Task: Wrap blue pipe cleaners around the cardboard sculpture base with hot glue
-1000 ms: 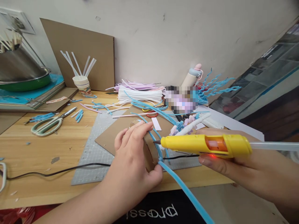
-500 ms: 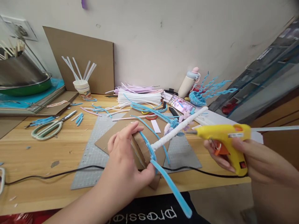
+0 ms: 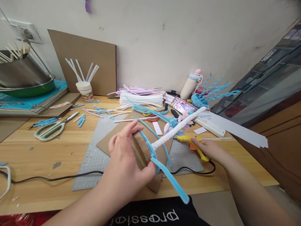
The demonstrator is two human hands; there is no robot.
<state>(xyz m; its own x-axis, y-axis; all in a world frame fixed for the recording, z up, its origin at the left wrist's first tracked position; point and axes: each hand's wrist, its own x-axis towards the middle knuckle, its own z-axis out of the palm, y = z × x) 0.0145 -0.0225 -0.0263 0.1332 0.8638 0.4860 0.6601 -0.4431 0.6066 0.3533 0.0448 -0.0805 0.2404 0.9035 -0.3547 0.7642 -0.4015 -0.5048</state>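
Observation:
My left hand [image 3: 128, 153] is closed round a cardboard piece [image 3: 142, 146] edged with blue pipe cleaner. One loose blue pipe cleaner end [image 3: 172, 182] hangs from it toward me. A white fuzzy wrapped stick [image 3: 178, 128] juts from its edge up to the right. My right hand [image 3: 205, 146] grips a yellow hot glue gun [image 3: 188, 138], low over the right side of the grey cutting mat [image 3: 90, 163]. Its nozzle is partly behind the stick and flowers. Under my left hand lies a flat cardboard sheet [image 3: 108, 142]. Blue and lilac pipe cleaner flowers [image 3: 174, 123] show behind the stick.
Green-handled scissors [image 3: 50, 130] lie at left. Farther back are a paper cup [image 3: 84, 89] of glue sticks, bundled white pipe cleaners [image 3: 141, 99], a phone [image 3: 181, 105] and a bottle [image 3: 190, 84]. A black cord [image 3: 58, 178] crosses the table. White card strips [image 3: 235, 127] overhang the right edge.
My right hand has brought the glue gun down and left, from raised at the right to low by the mat. My left hand still holds the cardboard piece in nearly the same place.

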